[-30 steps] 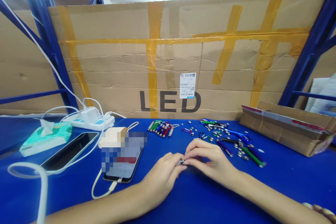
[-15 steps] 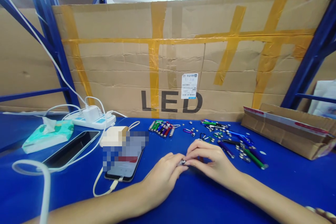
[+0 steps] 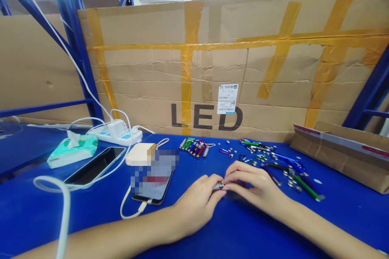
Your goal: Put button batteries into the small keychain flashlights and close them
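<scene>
My left hand (image 3: 199,202) and my right hand (image 3: 253,186) meet fingertip to fingertip low over the blue tabletop (image 3: 231,230). Both pinch a small silver metal piece (image 3: 219,186) between them; a bit of red shows under my right fingers. Behind the hands lies a neat row of small coloured keychain flashlights (image 3: 194,148). To the right are scattered loose flashlight tubes, clips and button cells (image 3: 273,162).
A phone (image 3: 153,184) on a white cable lies left of my hands, with a white power bank (image 3: 140,153), a second phone (image 3: 94,166), a tissue pack (image 3: 73,149) and a power strip (image 3: 117,135) further left. A taped "LED" carton (image 3: 212,68) walls the back; an open cardboard box (image 3: 340,153) sits right.
My hands hold the same pinch on the small piece. The view has shifted, so everything sits a little further right in the picture.
</scene>
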Demonstrator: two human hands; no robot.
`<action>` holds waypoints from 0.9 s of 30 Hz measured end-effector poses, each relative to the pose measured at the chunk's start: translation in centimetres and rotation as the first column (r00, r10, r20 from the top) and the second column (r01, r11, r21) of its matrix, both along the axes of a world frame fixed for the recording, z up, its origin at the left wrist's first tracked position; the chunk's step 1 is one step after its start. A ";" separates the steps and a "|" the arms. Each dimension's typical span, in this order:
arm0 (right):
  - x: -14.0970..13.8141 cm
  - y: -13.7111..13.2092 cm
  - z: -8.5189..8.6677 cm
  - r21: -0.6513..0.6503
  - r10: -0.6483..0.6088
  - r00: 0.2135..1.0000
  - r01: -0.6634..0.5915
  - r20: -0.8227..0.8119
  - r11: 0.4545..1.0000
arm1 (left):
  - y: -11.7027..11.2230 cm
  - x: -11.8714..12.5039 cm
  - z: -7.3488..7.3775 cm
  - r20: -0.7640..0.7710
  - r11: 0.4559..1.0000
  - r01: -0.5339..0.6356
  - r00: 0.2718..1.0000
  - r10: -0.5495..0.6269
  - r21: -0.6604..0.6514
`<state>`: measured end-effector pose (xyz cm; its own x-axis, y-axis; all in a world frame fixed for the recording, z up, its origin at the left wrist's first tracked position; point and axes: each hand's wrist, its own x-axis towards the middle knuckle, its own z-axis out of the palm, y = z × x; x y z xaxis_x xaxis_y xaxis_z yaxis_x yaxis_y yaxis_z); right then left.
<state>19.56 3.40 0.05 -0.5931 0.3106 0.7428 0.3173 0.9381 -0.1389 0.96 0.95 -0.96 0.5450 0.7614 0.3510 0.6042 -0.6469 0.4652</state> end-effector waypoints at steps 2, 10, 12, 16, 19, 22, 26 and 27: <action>0.1 0.0 0.1 0.004 -0.011 1.000 0.011 0.023 1.000 | 0.0 -0.1 -0.1 -0.018 1.000 -0.007 1.000 0.007 0.011; 0.2 0.3 0.1 -0.135 -0.052 0.997 0.059 0.054 0.989 | 0.0 -0.2 0.0 -0.099 0.999 0.020 0.995 -0.016 0.037; 0.2 0.3 0.1 -0.198 -0.064 0.997 0.073 0.050 0.977 | 0.0 -0.1 0.0 -0.106 0.999 0.026 0.994 -0.021 0.045; 0.0 0.3 0.3 -0.365 -0.123 0.989 0.143 0.076 0.920 | -0.2 0.0 0.3 -0.111 0.997 0.038 0.993 -0.031 0.061; -0.3 0.1 0.4 -0.465 -0.169 0.981 0.193 0.093 0.864 | -0.3 0.0 0.5 -0.113 0.997 0.036 0.993 -0.028 0.071; -0.6 -0.3 0.5 -0.549 -0.213 0.972 0.230 0.095 0.804 | -0.4 -0.2 0.6 -0.106 0.997 0.015 0.994 -0.007 0.080; -0.8 -0.6 0.6 -0.603 -0.243 0.968 0.235 0.070 0.763 | -0.7 -0.5 0.5 -0.105 0.996 -0.023 0.994 0.033 0.091; -0.8 -0.6 0.7 -0.617 -0.242 0.968 0.226 0.060 0.754 | -0.8 -0.5 0.5 -0.100 0.996 -0.024 0.994 0.033 0.089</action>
